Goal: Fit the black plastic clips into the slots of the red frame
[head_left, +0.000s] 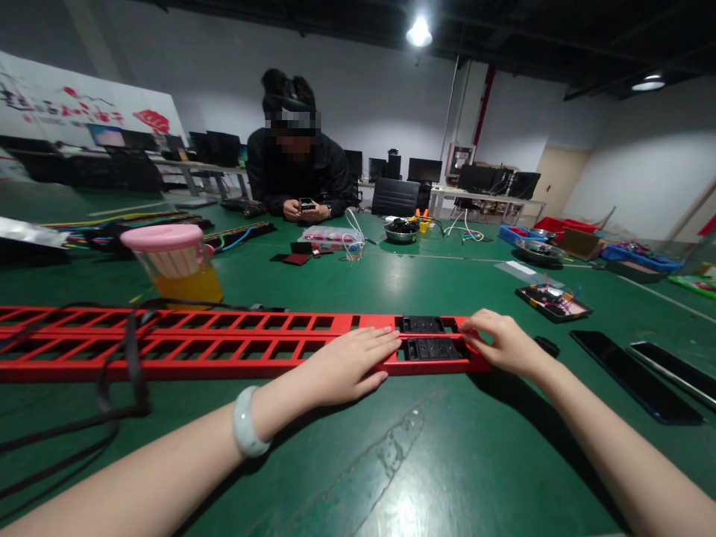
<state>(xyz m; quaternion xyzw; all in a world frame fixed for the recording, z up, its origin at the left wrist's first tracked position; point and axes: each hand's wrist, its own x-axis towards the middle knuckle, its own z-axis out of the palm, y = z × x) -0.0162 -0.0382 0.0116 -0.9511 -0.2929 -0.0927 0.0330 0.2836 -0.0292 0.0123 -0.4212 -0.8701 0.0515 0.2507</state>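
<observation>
A long red two-row slotted frame (246, 368) lies on the green table (475, 462), black rectangular modules (430, 348) sitting in its right-end openings. The left hand (358, 362) rests flat across it, fingers extended; the right hand (500, 339) curls at its end, grip unclear. A pink-lidded clear jug (171, 257) stands behind.

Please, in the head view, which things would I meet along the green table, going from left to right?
Clear cup with pink lid and orange contents → pale green bangle → left hand → nearer black rectangular piece in the red slotted frame → right hand → dark, flat, phone-like slab.
</observation>
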